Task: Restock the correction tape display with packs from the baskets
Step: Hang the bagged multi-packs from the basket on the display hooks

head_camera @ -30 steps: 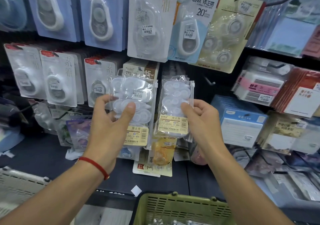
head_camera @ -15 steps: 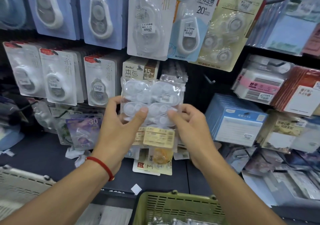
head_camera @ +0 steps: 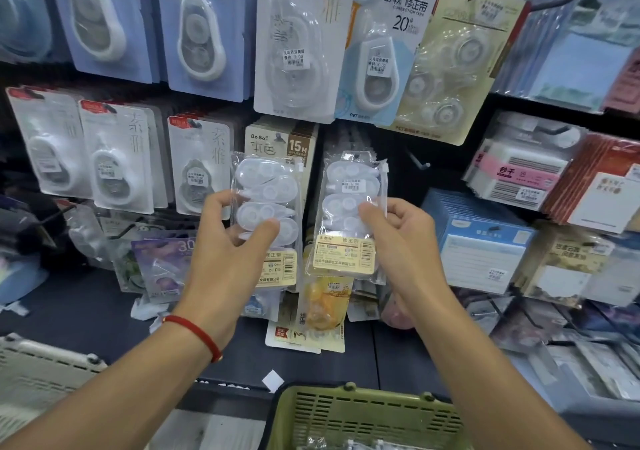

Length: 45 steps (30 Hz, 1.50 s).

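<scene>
Since half a second ago, when both hands held the two clear packs overlapped in front of the display, the packs have been drawn apart and now hang side by side with a gap between them. At the bottom edge, the green basket (head_camera: 363,415) shows more clear packs lying inside, mostly cut off by the frame; a pale basket (head_camera: 41,370) sits at lower left, its contents out of view. The left hand (head_camera: 225,259) pinches the left pack (head_camera: 266,207), thumb across the front over the lower white tape cases and fingers curled round its left edge. The right hand (head_camera: 401,241) grips the right pack (head_camera: 349,214) along its right edge, thumb on the front, fingers behind. Each pack stands upright, its yellow label just beside the palm. Both are held in front of the hanging correction tape display (head_camera: 294,51), below the upper row of carded tapes.
</scene>
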Each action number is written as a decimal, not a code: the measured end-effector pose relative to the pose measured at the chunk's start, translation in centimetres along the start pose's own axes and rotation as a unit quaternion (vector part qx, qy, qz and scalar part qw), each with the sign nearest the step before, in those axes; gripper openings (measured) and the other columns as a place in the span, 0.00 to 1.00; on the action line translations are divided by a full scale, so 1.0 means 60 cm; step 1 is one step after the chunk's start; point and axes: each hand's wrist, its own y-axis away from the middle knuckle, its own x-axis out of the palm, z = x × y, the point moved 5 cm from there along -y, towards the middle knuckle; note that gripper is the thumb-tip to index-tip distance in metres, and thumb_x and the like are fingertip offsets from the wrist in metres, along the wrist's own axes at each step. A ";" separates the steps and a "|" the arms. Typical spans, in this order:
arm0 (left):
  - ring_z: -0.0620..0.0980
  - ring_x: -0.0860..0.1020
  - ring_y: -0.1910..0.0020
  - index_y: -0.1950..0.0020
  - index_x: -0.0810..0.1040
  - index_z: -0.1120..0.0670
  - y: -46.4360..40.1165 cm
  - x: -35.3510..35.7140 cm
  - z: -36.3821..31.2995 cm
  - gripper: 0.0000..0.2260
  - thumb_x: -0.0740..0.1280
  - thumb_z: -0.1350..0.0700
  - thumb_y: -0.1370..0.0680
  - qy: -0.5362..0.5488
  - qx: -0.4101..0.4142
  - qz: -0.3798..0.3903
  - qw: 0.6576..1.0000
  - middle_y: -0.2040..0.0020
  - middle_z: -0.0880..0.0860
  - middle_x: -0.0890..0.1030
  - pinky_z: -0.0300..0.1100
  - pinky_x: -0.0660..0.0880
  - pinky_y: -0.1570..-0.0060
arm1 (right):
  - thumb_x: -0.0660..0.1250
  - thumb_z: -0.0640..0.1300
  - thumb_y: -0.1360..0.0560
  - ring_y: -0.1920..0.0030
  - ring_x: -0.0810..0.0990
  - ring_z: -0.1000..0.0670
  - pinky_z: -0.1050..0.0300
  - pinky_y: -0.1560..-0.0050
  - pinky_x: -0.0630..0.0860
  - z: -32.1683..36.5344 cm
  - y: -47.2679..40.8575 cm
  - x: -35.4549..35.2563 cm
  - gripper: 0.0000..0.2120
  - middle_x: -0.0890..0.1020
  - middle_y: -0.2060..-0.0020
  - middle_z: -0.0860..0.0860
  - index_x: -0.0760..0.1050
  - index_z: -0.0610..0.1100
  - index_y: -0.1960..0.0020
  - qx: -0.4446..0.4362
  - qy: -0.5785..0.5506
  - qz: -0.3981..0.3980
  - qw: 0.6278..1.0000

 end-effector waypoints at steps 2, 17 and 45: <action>0.36 0.81 0.62 0.45 0.72 0.32 0.001 -0.001 0.001 0.17 0.73 0.54 0.20 0.001 -0.007 -0.004 1.000 0.54 0.43 0.87 0.35 0.75 0.64 | 0.70 0.53 0.19 0.55 0.88 0.50 0.41 0.50 0.84 0.001 -0.005 -0.002 0.08 0.88 0.58 0.53 0.83 0.49 0.47 -0.009 0.035 -0.004 0.999; 0.47 0.85 0.43 0.23 0.72 0.44 0.022 0.059 0.008 0.28 0.69 0.67 0.18 0.005 0.007 0.165 0.986 0.43 0.46 0.86 0.44 0.82 0.43 | 0.68 0.49 0.16 0.54 0.89 0.44 0.32 0.47 0.83 -0.011 0.021 0.020 0.07 0.89 0.57 0.47 0.80 0.45 0.47 -0.015 0.015 0.062 0.998; 0.55 0.60 0.20 0.21 0.70 0.54 -0.034 0.050 0.011 0.34 0.71 0.68 0.27 -0.413 0.264 0.082 0.868 0.18 0.54 0.62 0.40 0.57 0.24 | 0.63 0.43 0.17 0.15 0.49 0.45 0.43 0.18 0.58 -0.061 -0.040 0.066 0.27 0.53 0.15 0.45 0.65 0.44 0.19 -0.343 0.540 0.092 0.763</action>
